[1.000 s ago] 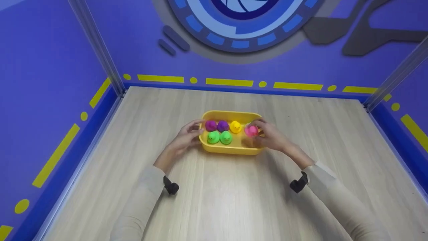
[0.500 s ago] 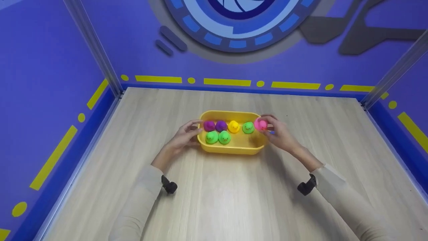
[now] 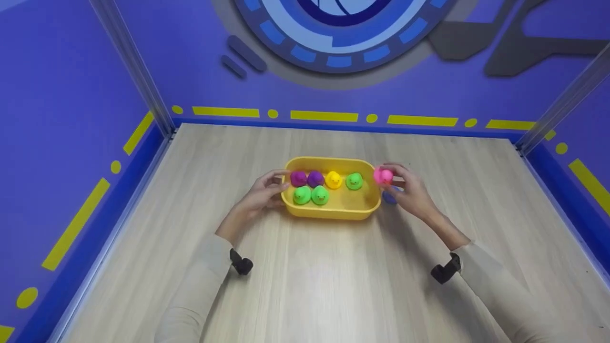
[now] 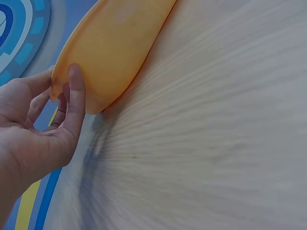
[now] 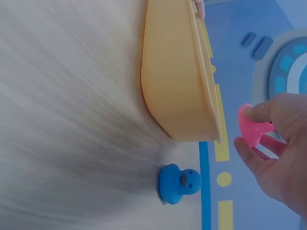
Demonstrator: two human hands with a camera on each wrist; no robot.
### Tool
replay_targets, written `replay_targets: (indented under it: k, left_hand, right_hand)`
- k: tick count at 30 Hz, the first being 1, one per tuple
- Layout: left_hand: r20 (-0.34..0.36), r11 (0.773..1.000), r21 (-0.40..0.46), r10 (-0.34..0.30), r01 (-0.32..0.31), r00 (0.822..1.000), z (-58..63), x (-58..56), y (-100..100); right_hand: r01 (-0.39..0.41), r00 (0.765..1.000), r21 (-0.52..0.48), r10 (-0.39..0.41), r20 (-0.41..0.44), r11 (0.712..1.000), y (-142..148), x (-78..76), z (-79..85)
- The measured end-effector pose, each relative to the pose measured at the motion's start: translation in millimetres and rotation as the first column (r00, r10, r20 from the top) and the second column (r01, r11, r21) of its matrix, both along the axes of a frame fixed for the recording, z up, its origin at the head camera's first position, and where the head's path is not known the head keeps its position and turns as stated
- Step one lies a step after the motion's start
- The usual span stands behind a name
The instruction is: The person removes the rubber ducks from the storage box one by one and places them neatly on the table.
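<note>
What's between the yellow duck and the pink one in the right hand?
In the head view, a green duck, then the right end of the yellow tub.

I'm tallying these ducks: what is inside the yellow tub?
Inside the yellow tub sit two purple ducks, one yellow duck and three green ducks. What lies directly beneath them is covered, and the left hand hides part of the tub's left end.

The oblong plastic tub (image 3: 333, 215) was plain yellow, holding purple toy ducks (image 3: 315, 179), a yellow duck (image 3: 333, 180) and green ducks (image 3: 354, 181), with a pink duck (image 3: 385, 176) and a blue duck (image 5: 173, 185) towards three o'clock, above a streaky beige wood-grain tabletop (image 3: 314, 286).
</note>
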State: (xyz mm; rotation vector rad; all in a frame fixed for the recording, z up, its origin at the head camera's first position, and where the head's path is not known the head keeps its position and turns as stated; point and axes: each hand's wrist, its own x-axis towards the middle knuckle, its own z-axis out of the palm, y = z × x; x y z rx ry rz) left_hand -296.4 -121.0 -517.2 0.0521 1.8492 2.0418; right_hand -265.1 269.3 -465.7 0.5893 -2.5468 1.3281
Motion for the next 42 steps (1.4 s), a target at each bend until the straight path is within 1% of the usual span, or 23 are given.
replay_targets:
  k: [4, 9, 12, 16, 19, 21, 28, 29, 31, 35, 37, 42]
  left_hand:
    - [-0.004, 1.0, 0.007, 0.005, -0.005, 1.0, -0.9, 0.8, 0.2]
    - [-0.013, 1.0, 0.014, 0.006, -0.006, 1.0, -1.7, 1.2, 0.7]
    - [-0.012, 1.0, 0.009, 0.006, -0.006, 1.0, -2.4, 1.5, 0.8]
    - [-0.002, 1.0, -0.004, 0.008, -0.008, 1.0, -2.5, 2.4, 0.0]
    - [0.006, 1.0, -0.011, 0.015, -0.015, 1.0, -1.7, 3.2, -0.4]
    - [0.007, 1.0, -0.007, 0.017, -0.017, 1.0, -1.0, 3.4, -0.3]
    - [0.001, 0.999, 0.028, 0.019, -0.019, 1.0, 0.7, 2.9, 1.6]
    - [0.001, 0.999, 0.028, 0.021, -0.021, 1.0, 0.9, 2.8, 1.7]
    - [0.007, 0.999, 0.029, 0.026, -0.026, 1.0, 1.1, 2.5, 1.8]
    - [0.004, 0.999, 0.023, 0.026, -0.026, 1.0, 0.9, 1.8, 1.8]
    - [0.001, 0.999, 0.019, 0.025, -0.025, 1.0, 0.5, 1.3, 2.0]
    - [-0.008, 0.999, 0.024, 0.029, -0.029, 1.0, 0.4, 1.6, 3.4]
  right_hand:
    - [0.018, 1.0, -0.033, -0.018, 0.01, 0.999, 5.7, -0.1, -0.9]
    - [0.025, 0.999, -0.059, -0.022, 0.045, 0.998, 14.9, 0.0, -1.1]
    - [0.026, 0.999, -0.061, -0.024, 0.042, 0.998, 21.5, 0.6, -1.4]
    - [0.048, 0.999, -0.07, -0.046, 0.027, 0.996, 30.0, 2.3, -2.9]
    - [0.058, 0.998, -0.08, -0.056, 0.033, 0.995, 36.2, 3.2, -5.0]
    - [0.066, 0.997, -0.076, -0.064, 0.037, 0.995, 40.2, 3.3, -6.5]
    - [0.123, 0.991, -0.001, -0.123, 0.05, 0.992, 55.6, 1.1, -15.0]
    - [0.125, 0.991, 0.001, -0.124, 0.053, 0.992, 54.9, 3.5, -12.6]
    - [0.131, 0.99, 0.01, -0.132, 0.055, 0.991, 55.4, 5.5, -13.3]
    - [0.137, 0.989, 0.015, -0.138, 0.047, 0.99, 58.6, 6.7, -17.6]
    - [0.134, 0.99, 0.007, -0.134, 0.047, 0.991, 64.9, 2.9, -25.5]
    - [0.136, 0.989, 0.006, -0.136, 0.054, 0.991, 71.0, 2.5, -31.6]
